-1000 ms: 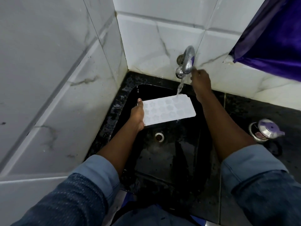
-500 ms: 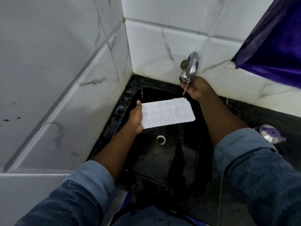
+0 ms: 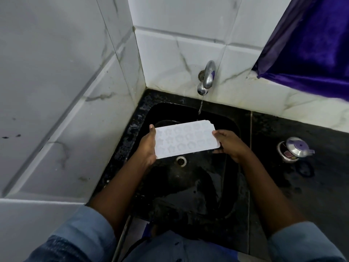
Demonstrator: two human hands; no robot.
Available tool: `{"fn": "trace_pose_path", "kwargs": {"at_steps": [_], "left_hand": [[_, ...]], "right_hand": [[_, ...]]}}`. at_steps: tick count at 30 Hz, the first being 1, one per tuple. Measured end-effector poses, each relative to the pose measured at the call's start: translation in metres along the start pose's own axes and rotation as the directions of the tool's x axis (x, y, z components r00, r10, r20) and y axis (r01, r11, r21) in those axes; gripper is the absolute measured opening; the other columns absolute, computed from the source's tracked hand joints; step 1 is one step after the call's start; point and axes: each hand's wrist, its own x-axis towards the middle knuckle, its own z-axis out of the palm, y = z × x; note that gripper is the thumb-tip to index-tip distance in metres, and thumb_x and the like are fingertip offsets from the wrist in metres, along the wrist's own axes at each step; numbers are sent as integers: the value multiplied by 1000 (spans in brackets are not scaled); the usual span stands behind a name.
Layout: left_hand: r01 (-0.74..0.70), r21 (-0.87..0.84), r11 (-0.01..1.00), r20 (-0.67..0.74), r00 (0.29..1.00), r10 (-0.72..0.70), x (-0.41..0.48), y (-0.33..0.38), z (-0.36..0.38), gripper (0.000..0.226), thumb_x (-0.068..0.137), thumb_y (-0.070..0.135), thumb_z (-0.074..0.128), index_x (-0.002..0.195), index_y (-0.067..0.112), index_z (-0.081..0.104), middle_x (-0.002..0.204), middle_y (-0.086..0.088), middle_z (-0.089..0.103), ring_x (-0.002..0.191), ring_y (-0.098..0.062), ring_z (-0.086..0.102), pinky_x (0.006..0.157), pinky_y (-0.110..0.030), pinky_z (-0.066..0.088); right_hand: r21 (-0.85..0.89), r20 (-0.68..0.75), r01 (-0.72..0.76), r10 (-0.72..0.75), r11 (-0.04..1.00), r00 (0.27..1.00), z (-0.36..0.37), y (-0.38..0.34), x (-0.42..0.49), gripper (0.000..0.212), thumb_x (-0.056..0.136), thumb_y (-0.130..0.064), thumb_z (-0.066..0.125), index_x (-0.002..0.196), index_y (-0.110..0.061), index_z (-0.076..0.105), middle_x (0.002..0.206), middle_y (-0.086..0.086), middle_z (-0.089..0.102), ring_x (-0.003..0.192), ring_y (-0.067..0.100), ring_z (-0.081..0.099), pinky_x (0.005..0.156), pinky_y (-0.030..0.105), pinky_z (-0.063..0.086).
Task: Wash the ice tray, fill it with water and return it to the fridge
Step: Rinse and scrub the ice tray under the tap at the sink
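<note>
Ice tray [image 3: 186, 138]: plain white, face patterned with rows of pale flower-like hollows; sink [image 3: 188, 186] glossy black with a silver drain ring [image 3: 181, 160]; counter [image 3: 294, 186] black with fine light speckling. Wall tiles [image 3: 56, 72]: white with thin grey-brown marble veins, a few dark spots at left; tap [image 3: 207, 76] shiny silver with a small purple patch. Cloth [image 3: 311, 44]: deep violet with a sheen; small pot [image 3: 294, 148] silver with a purple lid knob; sleeves [image 3: 83, 237] mottled dark blue, cuffs lighter blue.

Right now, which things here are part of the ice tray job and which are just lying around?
Job: ice tray, held by left hand and right hand; tap; sink.
Lying about: lidded steel pot; purple cloth.
</note>
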Motion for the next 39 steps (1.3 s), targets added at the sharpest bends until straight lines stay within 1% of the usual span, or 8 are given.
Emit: {"fn": "trace_pose_path", "kwargs": {"at_steps": [5,8,11,19,22,25,29,39], "left_hand": [[66,-27,997,201,978,-60,-30,-6,-2,73,102,71,37,134,12,67,127,-16,75,112,-34,75,78,-48,63],[30,-63,998,297,955,-10,-46,-10,-4,72,102,72,35,139,18,64,134,-14,72,119,-35,72,72,-44,64],[14,-155,988,345,938,41,-54,-17,-3,72,102,72,37,150,21,55,142,-12,67,127,-36,68,87,-56,63],[-58,7,998,166,985,56,-70,-21,19,74,104,71,28,127,14,68,116,-12,79,103,-29,79,80,-45,62],[-76,25,997,127,989,72,-71,-23,24,76,104,72,27,128,13,69,113,-11,80,101,-30,79,83,-46,62],[-88,41,995,97,992,83,-75,-26,26,75,104,72,25,125,15,70,110,-10,81,98,-28,80,75,-42,63],[-89,22,996,97,992,86,-78,-29,26,76,104,73,24,124,15,70,110,-10,81,98,-27,80,72,-40,63],[-58,25,998,130,990,54,-87,-33,36,81,103,73,19,120,13,71,105,-13,81,90,-29,81,63,-40,65]], "right_hand": [[31,-155,85,-80,996,985,7,13,-21,21,108,-20,56,103,-10,74,105,16,77,86,24,73,66,35,61],[51,-196,120,-108,991,975,3,15,-31,25,107,-20,60,90,-12,76,100,22,76,85,30,73,76,47,63],[10,-208,144,-139,989,968,-5,19,-40,25,106,-23,62,90,-13,78,94,12,79,89,31,76,85,52,61],[39,-206,180,-169,983,964,-19,24,-63,19,104,-19,64,115,-6,71,105,20,74,93,37,74,71,43,65],[-152,-208,284,-311,947,927,-22,19,-73,40,104,-27,62,142,-30,50,120,-4,66,98,15,69,77,31,58],[-399,-101,419,-493,816,864,-24,16,-75,36,105,-22,56,139,-32,49,138,-8,50,106,12,56,85,27,44],[-474,-49,385,-461,792,886,-20,15,-73,27,108,-30,51,134,-29,58,140,-8,41,109,-2,56,93,15,42],[-584,-101,277,-408,763,907,-12,14,-70,47,102,-56,57,137,-25,60,130,-5,41,109,13,50,91,32,41]]}}
